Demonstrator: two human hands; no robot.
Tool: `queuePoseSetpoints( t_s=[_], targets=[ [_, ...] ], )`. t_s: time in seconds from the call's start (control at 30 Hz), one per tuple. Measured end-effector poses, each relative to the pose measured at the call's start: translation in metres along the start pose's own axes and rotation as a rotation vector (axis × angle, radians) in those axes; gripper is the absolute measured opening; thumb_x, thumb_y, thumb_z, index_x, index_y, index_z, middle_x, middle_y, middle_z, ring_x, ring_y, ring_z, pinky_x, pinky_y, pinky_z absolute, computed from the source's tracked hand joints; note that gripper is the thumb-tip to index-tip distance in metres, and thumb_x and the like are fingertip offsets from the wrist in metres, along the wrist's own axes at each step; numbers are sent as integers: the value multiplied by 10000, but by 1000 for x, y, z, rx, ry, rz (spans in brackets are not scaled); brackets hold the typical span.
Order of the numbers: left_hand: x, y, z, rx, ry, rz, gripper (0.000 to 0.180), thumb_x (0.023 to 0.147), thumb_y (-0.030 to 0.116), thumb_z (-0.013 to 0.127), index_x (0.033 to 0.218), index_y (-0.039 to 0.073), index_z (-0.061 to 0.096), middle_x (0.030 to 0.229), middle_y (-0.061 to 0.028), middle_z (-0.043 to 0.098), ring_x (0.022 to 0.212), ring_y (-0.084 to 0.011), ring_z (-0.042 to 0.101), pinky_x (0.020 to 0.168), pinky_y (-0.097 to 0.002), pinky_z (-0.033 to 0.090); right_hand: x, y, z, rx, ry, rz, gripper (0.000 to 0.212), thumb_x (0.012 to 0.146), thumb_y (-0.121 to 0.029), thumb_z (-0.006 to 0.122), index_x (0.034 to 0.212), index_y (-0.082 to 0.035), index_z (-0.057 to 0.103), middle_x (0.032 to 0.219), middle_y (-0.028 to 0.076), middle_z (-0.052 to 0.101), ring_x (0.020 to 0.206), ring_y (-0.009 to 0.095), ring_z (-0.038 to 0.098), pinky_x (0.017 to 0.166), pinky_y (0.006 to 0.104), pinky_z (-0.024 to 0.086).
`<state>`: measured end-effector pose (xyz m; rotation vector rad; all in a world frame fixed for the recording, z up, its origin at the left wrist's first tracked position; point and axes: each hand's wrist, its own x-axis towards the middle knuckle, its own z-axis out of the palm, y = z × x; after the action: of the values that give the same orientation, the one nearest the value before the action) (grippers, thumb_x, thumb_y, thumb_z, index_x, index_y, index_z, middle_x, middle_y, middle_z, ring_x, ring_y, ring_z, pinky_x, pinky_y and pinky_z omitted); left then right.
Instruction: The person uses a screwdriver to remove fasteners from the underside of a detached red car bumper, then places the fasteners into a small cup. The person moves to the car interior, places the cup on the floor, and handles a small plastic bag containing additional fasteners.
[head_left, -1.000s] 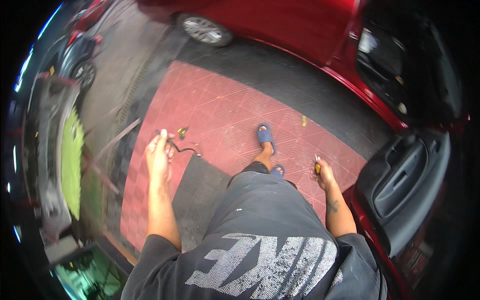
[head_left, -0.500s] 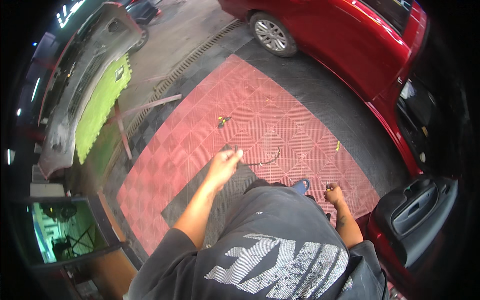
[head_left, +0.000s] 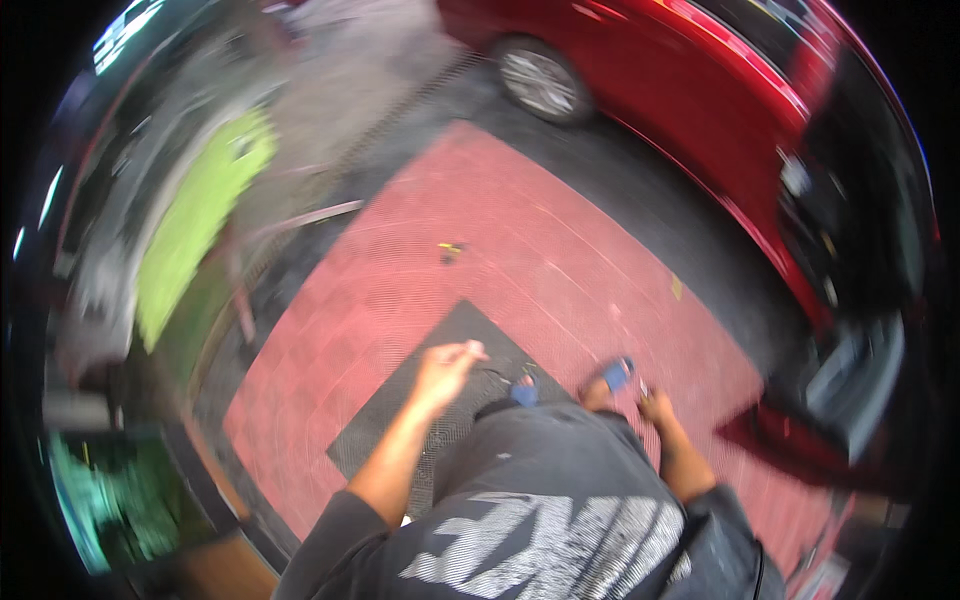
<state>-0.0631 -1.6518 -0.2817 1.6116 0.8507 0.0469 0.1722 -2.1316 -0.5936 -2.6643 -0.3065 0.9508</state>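
Note:
The frame is smeared by motion. My left hand (head_left: 450, 370) is closed in a pinch, held over the dark mat on the floor. From its fingertips runs a thin dark cable (head_left: 494, 374), blurred and hard to follow against the mat. Off to the right, beside my leg, my right hand (head_left: 656, 405) is closed round a small slim tool (head_left: 643, 386). Only the tool's tip end shows; its kind is too blurred to tell.
Ahead on the red floor tiles (head_left: 370, 260) lies a small yellow-and-black object (head_left: 450, 252). A red car (head_left: 690, 110) stands at the right with its door (head_left: 855, 390) open. At the left are a bumper-like panel and a lime-green sheet (head_left: 200, 215) near a stand (head_left: 300, 218).
Both hands appear a little lower in the picture. The cable, which curved out to the right, now shows less. A second blue sandal has come into view, and the scene has blurred.

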Motion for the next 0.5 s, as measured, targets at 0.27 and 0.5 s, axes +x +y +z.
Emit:
queuePoseSetpoints(
  t_s=[0.27, 0.5],
  targets=[
    [1, 11, -4, -12, -171, -71, 344, 1072, 339, 681, 1003, 23, 796, 626, 105, 448, 536, -21, 353, 499, -242, 258, -73, -93, -13, 94, 144, 160, 497, 936, -292, 672, 1373, -54, 668, 1239, 267, 736, 1175, 422, 707, 1017, 501, 558],
    [-7, 31, 108, 268, -628, -67, 408, 1084, 365, 654, 1064, -24, 777, 619, 97, 434, 534, -30, 362, 504, -236, 280, -154, -74, -6, 365, 148, -59, 561, 889, -312, 736, 1389, -65, 682, 1278, 239, 734, 1191, 406, 707, 1047, 476, 553]
  ],
)
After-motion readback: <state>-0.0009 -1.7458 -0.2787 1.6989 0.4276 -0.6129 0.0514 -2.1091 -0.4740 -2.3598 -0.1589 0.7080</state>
